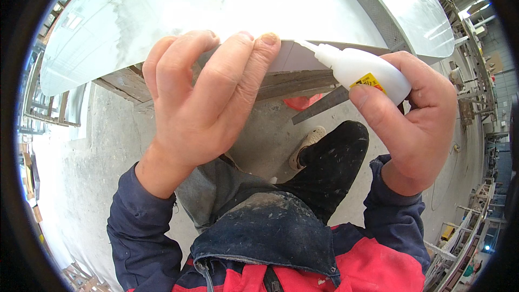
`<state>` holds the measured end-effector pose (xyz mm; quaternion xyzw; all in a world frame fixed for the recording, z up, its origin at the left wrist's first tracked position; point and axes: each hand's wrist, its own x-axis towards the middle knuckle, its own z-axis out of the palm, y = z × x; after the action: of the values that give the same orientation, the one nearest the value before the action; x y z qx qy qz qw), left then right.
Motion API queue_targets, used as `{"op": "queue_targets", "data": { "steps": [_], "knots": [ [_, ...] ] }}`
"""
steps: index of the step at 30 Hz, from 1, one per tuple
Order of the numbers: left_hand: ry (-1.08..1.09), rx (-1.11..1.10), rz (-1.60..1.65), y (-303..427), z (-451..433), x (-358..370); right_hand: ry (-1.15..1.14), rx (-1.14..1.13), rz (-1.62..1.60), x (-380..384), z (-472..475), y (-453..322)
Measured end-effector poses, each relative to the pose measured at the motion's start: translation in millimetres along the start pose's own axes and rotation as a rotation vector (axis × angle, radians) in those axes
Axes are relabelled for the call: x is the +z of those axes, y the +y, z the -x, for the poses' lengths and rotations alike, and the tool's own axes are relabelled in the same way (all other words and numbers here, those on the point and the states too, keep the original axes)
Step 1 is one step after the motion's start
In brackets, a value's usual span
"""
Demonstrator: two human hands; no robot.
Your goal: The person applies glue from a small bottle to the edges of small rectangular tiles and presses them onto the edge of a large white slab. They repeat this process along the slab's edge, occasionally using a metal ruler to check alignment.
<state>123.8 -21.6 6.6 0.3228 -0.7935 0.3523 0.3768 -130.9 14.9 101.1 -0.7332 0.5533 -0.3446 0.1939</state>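
My right hand (413,117) grips a white plastic squeeze bottle (375,69) with a yellow label bearing writing. Its narrow nozzle points left, the tip at the front edge of a glossy pale panel (259,4). Just left of that tip, my left hand (202,97) has its bent fingertips at the same edge. Whether they pinch anything is hidden. Below the edge shows a grey facing strip (298,56) with a thin seam. A dark, flat tapered blade or strip (320,106) sticks out from behind the bottle; whether my right hand also holds it is unclear.
Under the panel runs a rough wooden support (279,83). A red plastic container (302,101) stands on the concrete floor (117,162), near my shoe (310,144). A grey metal bar (371,8) crosses the panel at right. Cluttered racks (466,223) line the right side.
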Motion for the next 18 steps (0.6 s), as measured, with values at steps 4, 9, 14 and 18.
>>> {"op": "queue_targets", "data": {
  "steps": [4,9,14,18],
  "knots": [
    [0.012,0.010,-0.005,-1.4,0.3,0.4,-0.009,-0.019,-0.004,-0.3,-1.9,0.8],
    [0.009,0.013,-0.005,-2.0,0.9,0.4,-0.021,-0.049,0.038,-1.1,-4.1,0.8],
    [0.009,0.013,0.000,-2.5,2.2,-0.6,-0.017,-0.031,0.026,-0.6,-5.1,-2.8],
    [0.004,0.005,0.001,-1.4,2.4,-0.5,-0.035,-0.024,0.027,-3.0,-5.9,-5.2]
  ]
}}
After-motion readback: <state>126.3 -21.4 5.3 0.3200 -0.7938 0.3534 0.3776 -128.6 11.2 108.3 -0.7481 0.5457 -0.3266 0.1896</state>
